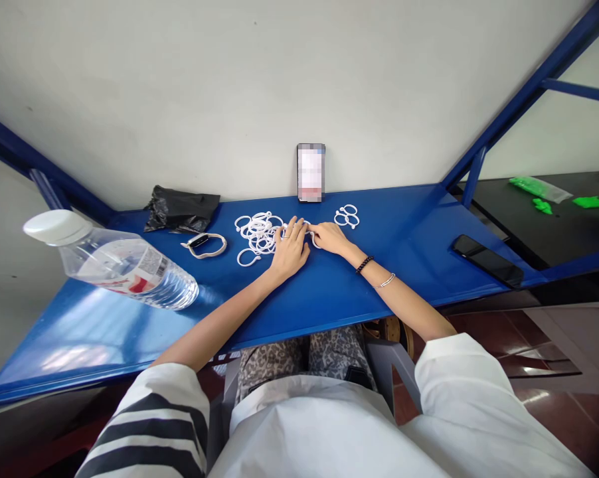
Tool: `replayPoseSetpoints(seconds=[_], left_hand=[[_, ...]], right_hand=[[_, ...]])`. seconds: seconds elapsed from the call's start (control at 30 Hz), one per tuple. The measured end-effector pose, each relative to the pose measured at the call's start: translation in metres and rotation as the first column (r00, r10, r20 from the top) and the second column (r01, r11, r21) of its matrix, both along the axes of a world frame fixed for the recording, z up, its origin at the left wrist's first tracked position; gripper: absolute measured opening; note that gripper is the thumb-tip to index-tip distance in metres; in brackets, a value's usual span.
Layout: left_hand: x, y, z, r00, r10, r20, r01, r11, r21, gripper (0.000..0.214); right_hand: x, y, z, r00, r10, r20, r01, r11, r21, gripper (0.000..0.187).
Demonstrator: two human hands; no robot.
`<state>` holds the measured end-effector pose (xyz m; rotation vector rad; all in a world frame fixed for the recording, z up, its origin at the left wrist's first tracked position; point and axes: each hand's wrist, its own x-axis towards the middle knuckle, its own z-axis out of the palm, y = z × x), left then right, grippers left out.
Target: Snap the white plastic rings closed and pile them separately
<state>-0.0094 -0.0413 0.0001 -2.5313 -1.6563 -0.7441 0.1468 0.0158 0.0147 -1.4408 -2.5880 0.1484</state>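
- White rings [260, 234] lie, in the head view, in a loose pile on the blue table [329, 289], mostly left of the hands; a small cluster [347, 216] sits apart, beyond the right hand.
- The left hand [290, 247] rests palm down at the pile's right edge, fingers stretched forward, thumb apart; I cannot tell whether it grips a ring.
- The right hand [330, 238] is close beside it, index finger pointing left, with a ring [314, 241] partly showing under it; its grip is hidden.
- A lit phone [311, 172] leans upright against the wall [279, 79].
- A wristwatch [198, 241], black bag [180, 211] and water bottle [135, 269] stand left.
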Motion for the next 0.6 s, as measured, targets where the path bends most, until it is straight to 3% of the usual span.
replayPoseSetpoints(seconds=[0.13,0.4,0.5,0.6], left_hand=[[0.0,0.003,-0.005,0.999,0.041,-0.006,-0.041,0.998,-0.037,0.05],[-0.001,0.002,-0.005,0.983,0.182,0.006,-0.182,0.983,-0.005,0.042],[-0.001,0.001,-0.003,0.988,0.149,0.041,-0.15,0.988,0.022,0.043],[-0.001,0.002,-0.001,0.995,0.092,0.047,-0.093,0.995,0.031,0.043]], right_hand=[[-0.002,0.0,-0.003,0.989,0.029,-0.145,-0.031,0.999,-0.011,0.042],[0.015,0.017,-0.005,0.888,-0.254,-0.384,0.231,0.967,-0.104,0.04],[0.014,0.014,-0.008,0.83,-0.229,-0.509,0.197,0.973,-0.118,0.038],[0.002,0.003,-0.013,0.724,-0.188,-0.664,0.08,0.979,-0.189,0.036]])
